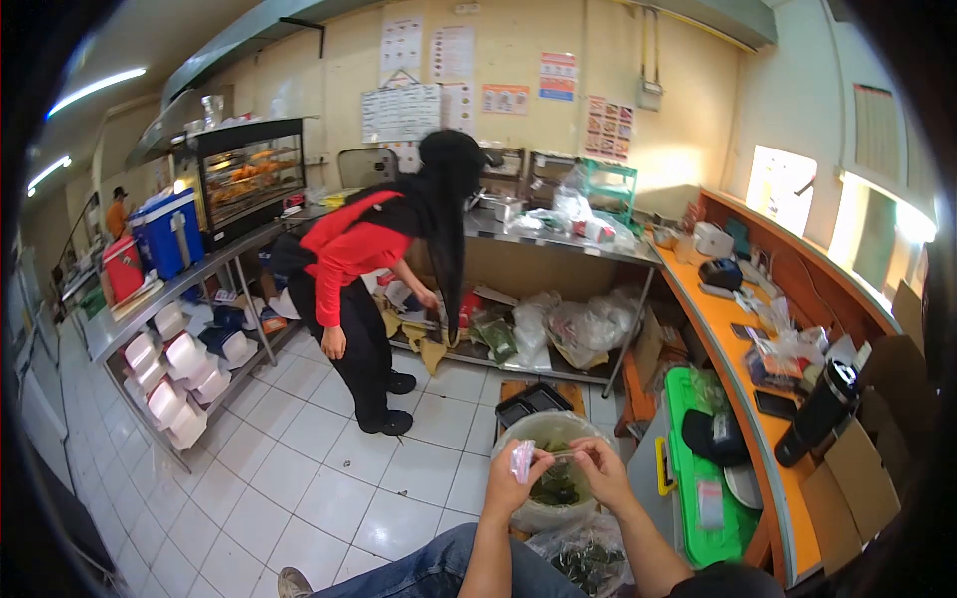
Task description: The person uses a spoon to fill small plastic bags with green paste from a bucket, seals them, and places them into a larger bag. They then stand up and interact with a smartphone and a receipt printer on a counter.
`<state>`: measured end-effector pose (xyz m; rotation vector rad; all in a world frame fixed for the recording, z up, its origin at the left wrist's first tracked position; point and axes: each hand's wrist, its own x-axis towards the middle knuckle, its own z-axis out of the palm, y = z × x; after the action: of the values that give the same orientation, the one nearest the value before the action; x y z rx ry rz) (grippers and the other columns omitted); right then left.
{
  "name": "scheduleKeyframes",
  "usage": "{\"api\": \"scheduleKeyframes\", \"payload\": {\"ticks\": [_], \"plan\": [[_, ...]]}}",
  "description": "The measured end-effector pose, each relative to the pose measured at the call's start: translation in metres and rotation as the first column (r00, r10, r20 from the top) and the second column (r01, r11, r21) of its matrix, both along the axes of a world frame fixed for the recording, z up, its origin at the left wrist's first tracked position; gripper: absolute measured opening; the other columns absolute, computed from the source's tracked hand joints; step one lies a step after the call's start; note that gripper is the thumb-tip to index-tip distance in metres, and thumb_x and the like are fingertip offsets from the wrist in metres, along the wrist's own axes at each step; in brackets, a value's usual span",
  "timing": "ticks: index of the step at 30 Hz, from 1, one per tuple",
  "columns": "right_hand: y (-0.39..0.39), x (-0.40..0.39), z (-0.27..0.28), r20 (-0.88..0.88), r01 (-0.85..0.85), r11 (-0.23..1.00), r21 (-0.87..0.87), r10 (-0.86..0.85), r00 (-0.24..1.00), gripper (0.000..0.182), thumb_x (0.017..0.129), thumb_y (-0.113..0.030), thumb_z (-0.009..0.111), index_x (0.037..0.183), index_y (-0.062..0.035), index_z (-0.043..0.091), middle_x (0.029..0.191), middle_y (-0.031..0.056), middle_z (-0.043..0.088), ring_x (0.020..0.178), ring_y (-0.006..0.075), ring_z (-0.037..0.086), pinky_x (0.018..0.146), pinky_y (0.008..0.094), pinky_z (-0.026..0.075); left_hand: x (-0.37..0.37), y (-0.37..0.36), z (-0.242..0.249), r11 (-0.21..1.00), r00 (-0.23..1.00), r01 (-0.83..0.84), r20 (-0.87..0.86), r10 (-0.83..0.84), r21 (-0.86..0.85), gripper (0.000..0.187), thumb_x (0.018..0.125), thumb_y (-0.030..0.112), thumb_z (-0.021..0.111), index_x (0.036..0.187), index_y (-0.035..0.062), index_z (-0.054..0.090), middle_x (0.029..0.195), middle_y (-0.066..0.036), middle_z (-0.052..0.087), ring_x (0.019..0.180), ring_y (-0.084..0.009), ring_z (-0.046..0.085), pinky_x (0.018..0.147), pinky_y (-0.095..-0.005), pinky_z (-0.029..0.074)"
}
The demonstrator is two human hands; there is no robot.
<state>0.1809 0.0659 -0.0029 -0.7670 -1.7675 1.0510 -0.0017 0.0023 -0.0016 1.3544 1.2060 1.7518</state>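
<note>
My left hand [511,488] is closed around a small bundle of clear zip bags with pink-edged tops [521,460]. Close beside it, my right hand [603,476] pinches the edge of a small clear plastic bag [565,455] that stretches between the fingertips of both hands. Below them stands a round whitish tub [518,431] holding green leaves [553,486]. A clear plastic bag with dark green contents [583,558] lies in front of the tub, near my knees.
A person [359,259] in a red and black top bends toward the lower shelf. Right of me are a green-lidded box [688,439] with a cap [710,436], an orange counter [713,329], and a black tumbler [817,414]. A black tray [538,401] sits behind the tub.
</note>
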Motion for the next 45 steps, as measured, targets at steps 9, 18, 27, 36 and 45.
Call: {"api": "scheduleKeyframes", "payload": {"ticks": [9, 18, 27, 36, 45], "plan": [[-0.011, -0.007, 0.002, -0.045, 0.048, 0.994, 0.1, -0.043, 0.998, 0.011, 0.091, -0.01, 0.064, 0.098, -0.0016, 0.062, 0.111, 0.0121, 0.061, 0.108, 0.0229, 0.058, 0.096, 0.0332, 0.044, 0.0, -0.002, 0.005, 0.997, 0.991, -0.077, -0.111, 0.08, 0.031, 0.015, 0.078, 0.011, 0.08, 0.082, 0.0021, 0.068, 0.081, -0.007, 0.066, 0.078, -0.0195, 0.064, 0.074, -0.0317, 0.049], [-0.011, -0.011, -0.022, -0.05, 0.101, 0.974, 0.203, -0.093, 0.994, 0.011, 0.095, -0.012, 0.061, 0.096, -0.0009, 0.059, 0.114, 0.0121, 0.059, 0.111, 0.0233, 0.056, 0.098, 0.0348, 0.043, -0.003, 0.002, -0.004, 0.995, 0.946, -0.074, -0.312, 0.089, 0.06, 0.018, 0.08, 0.013, 0.077, 0.079, 0.0014, 0.063, 0.079, -0.008, 0.06, 0.076, -0.0204, 0.059, 0.074, -0.0329, 0.046], [-0.019, -0.015, -0.026, -0.098, 0.051, 0.997, 0.057, -0.045, 0.994, 0.013, 0.093, -0.012, 0.063, 0.096, 0.0008, 0.063, 0.116, 0.0119, 0.058, 0.109, 0.02, 0.056, 0.094, 0.0327, 0.044, 0.006, 0.001, -0.007, 0.999, 0.981, 0.042, -0.192, -0.038, 0.016, 0.02, 0.081, 0.006, 0.075, 0.088, 0.0005, 0.058, 0.082, -0.006, 0.062, 0.082, -0.0178, 0.061, 0.085, -0.0345, 0.046], [-0.034, -0.021, -0.011, -0.114, 0.143, 0.981, 0.134, -0.128, 0.985, 0.013, 0.09, -0.011, 0.064, 0.089, 0.0015, 0.061, 0.113, 0.0124, 0.056, 0.106, 0.0255, 0.058, 0.091, 0.0343, 0.044, 0.013, -0.005, 0.005, 0.998, 0.977, 0.055, -0.208, -0.054, -0.002, 0.017, 0.085, 0.013, 0.071, 0.085, 0.0008, 0.059, 0.084, -0.008, 0.058, 0.082, -0.0184, 0.056, 0.077, -0.0313, 0.043], [-0.034, -0.014, -0.009, -0.057, 0.163, 0.964, 0.212, -0.154, 0.986, 0.013, 0.087, -0.015, 0.07, 0.085, -0.0027, 0.066, 0.105, 0.0093, 0.059, 0.101, 0.0236, 0.056, 0.089, 0.0346, 0.043, 0.014, -0.006, 0.0, 1.0, 0.961, 0.001, -0.277, 0.005, 0.02, 0.015, 0.087, 0.012, 0.068, 0.085, 0.0016, 0.057, 0.086, -0.008, 0.057, 0.08, -0.0205, 0.055, 0.076, -0.0347, 0.044]]}}
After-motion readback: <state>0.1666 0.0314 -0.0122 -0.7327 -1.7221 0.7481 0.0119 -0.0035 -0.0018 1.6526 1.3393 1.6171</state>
